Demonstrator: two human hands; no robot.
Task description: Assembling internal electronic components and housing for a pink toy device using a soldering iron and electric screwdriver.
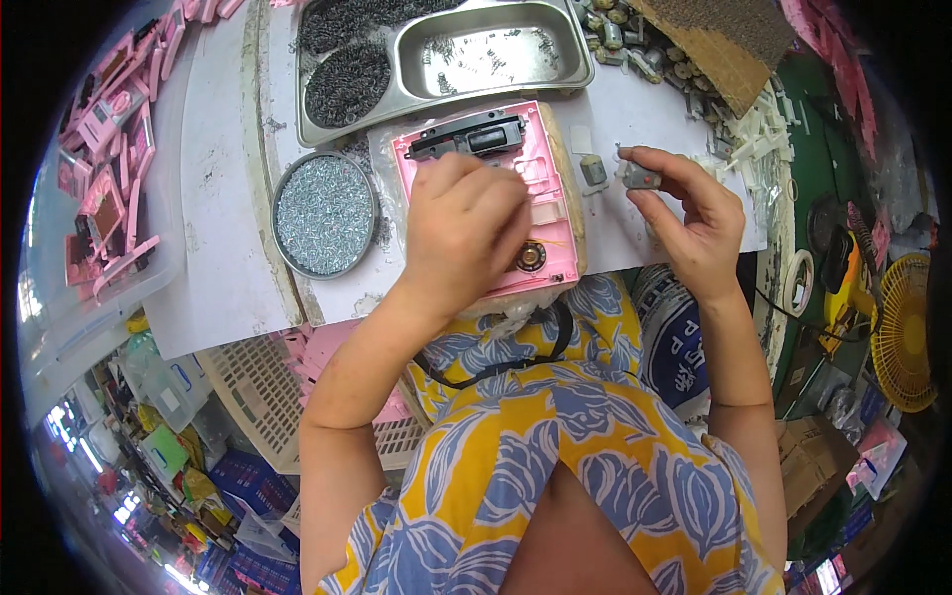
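Observation:
My left hand is closed over a pink plastic housing, knuckles up. Its fingertips are hidden, so what they grip cannot be seen. A black plastic mechanism sits along the housing's far edge, and a small round speaker lies in its near right part. Right of the housing, my right hand pinches a small grey motor with a red spot between thumb and fingers, above the white table. A second small motor rests on the table between the housing and that hand.
A round dish of small silver screws stands left of the housing. Beyond it is a metal tray with dark springs. Several motors lie piled far right, near white plastic parts. A clear bin of pink parts stands left.

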